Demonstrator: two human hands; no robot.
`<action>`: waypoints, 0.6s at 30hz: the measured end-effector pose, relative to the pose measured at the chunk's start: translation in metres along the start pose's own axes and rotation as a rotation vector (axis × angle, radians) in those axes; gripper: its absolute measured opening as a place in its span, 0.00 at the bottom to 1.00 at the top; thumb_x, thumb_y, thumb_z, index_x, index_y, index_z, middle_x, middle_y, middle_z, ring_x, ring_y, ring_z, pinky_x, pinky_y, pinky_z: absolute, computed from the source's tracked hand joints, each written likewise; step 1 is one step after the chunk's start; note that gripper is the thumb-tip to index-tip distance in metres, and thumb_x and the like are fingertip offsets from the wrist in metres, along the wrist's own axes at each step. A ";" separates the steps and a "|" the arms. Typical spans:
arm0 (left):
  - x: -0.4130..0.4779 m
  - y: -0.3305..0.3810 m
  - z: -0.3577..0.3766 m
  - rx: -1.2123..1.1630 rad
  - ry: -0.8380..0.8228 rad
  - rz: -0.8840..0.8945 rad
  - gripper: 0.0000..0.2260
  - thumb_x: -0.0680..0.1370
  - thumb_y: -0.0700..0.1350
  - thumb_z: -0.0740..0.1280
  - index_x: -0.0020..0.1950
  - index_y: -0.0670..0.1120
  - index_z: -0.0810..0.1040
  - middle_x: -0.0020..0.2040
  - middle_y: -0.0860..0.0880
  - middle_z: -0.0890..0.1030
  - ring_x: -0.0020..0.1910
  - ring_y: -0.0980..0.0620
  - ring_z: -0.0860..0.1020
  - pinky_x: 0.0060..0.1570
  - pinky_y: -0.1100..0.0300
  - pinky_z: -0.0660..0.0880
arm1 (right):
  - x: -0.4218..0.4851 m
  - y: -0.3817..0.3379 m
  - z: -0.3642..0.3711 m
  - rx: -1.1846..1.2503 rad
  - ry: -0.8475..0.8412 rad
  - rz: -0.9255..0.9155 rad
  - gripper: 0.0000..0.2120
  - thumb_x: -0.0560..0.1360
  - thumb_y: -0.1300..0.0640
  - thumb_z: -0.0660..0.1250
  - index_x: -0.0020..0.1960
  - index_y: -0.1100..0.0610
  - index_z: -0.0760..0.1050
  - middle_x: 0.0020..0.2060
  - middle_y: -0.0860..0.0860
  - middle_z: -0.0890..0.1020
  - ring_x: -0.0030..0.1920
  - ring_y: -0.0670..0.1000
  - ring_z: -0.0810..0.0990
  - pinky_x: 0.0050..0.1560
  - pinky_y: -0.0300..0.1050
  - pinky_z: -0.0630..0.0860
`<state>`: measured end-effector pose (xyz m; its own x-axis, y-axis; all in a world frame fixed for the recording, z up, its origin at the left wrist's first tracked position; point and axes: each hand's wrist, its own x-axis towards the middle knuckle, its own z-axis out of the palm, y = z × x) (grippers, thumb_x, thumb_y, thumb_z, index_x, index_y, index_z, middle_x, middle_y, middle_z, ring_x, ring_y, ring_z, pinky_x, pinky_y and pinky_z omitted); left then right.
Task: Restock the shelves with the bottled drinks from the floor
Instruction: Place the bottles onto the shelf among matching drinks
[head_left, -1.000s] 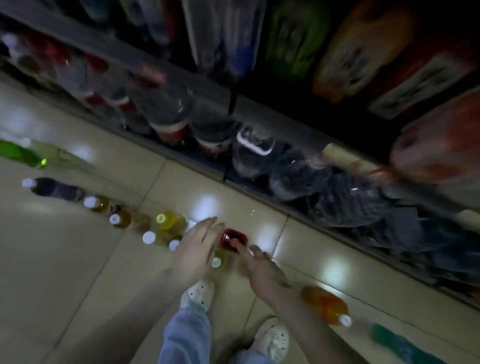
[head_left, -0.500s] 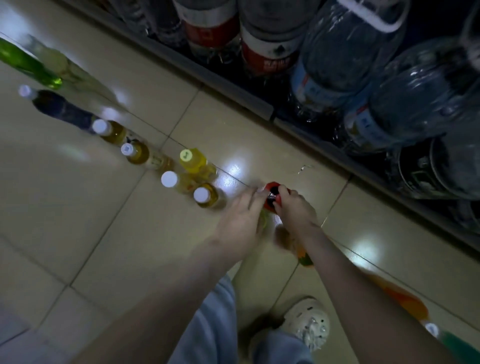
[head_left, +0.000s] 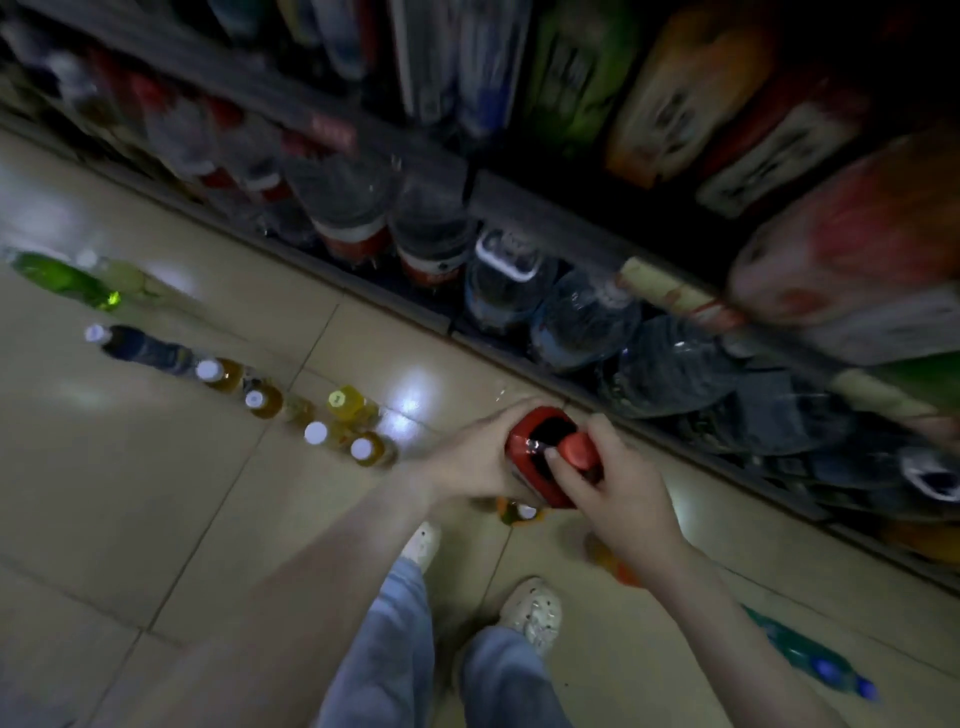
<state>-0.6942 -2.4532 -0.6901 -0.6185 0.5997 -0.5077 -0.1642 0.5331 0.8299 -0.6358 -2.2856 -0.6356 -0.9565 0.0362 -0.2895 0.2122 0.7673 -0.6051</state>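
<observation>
Between both hands is a dark drink bottle (head_left: 535, 457) with a red label, held tilted above the floor (head_left: 130, 493). Its red cap (head_left: 576, 449) points toward the right hand (head_left: 618, 499), whose fingers curl round the neck beside the cap. The left hand (head_left: 467, 460) wraps the label from the other side, and dark liquid shows at the shoulder. Left of this bottle stand four white-capped amber bottles (head_left: 262, 400) and a yellow-capped one (head_left: 343, 402). Farther left are a dark blue bottle (head_left: 140, 348) and a green bottle (head_left: 62, 278). Beyond the held bottle, the bottom shelf (head_left: 337, 265) carries big clear water jugs (head_left: 582, 322) and red-labelled clear bottles (head_left: 353, 228). Right of it and nearer the feet lies a teal bottle (head_left: 810, 660). Just beneath it a small capped bottle (head_left: 519, 512) is half covered, and an orange bottle (head_left: 615, 566) is mostly hidden by the right forearm. Above the jugs, the packets (head_left: 701, 93) are smeared and their print is unreadable.
</observation>
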 end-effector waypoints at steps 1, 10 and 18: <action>-0.007 0.026 -0.008 -0.024 -0.014 0.045 0.38 0.61 0.54 0.79 0.66 0.65 0.65 0.61 0.61 0.76 0.61 0.60 0.75 0.62 0.60 0.72 | -0.006 -0.014 -0.023 0.003 0.027 -0.024 0.13 0.74 0.49 0.69 0.44 0.51 0.64 0.30 0.42 0.71 0.31 0.41 0.71 0.33 0.35 0.66; -0.032 0.187 -0.067 0.143 0.172 0.297 0.37 0.62 0.51 0.81 0.65 0.63 0.65 0.58 0.59 0.77 0.55 0.61 0.76 0.55 0.68 0.72 | -0.017 -0.097 -0.155 -0.131 0.426 -0.275 0.11 0.74 0.44 0.63 0.49 0.50 0.69 0.39 0.42 0.75 0.41 0.45 0.73 0.34 0.43 0.71; 0.015 0.198 -0.075 0.043 0.407 0.425 0.33 0.67 0.47 0.77 0.67 0.58 0.65 0.62 0.54 0.75 0.58 0.56 0.75 0.55 0.66 0.71 | 0.029 -0.077 -0.144 0.008 0.652 -0.301 0.18 0.75 0.47 0.64 0.63 0.53 0.70 0.48 0.46 0.72 0.48 0.45 0.72 0.45 0.31 0.68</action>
<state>-0.7937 -2.3833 -0.5165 -0.8701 0.4929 0.0039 0.1884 0.3253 0.9266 -0.7086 -2.2516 -0.4903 -0.8981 0.2005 0.3913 -0.0807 0.7997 -0.5950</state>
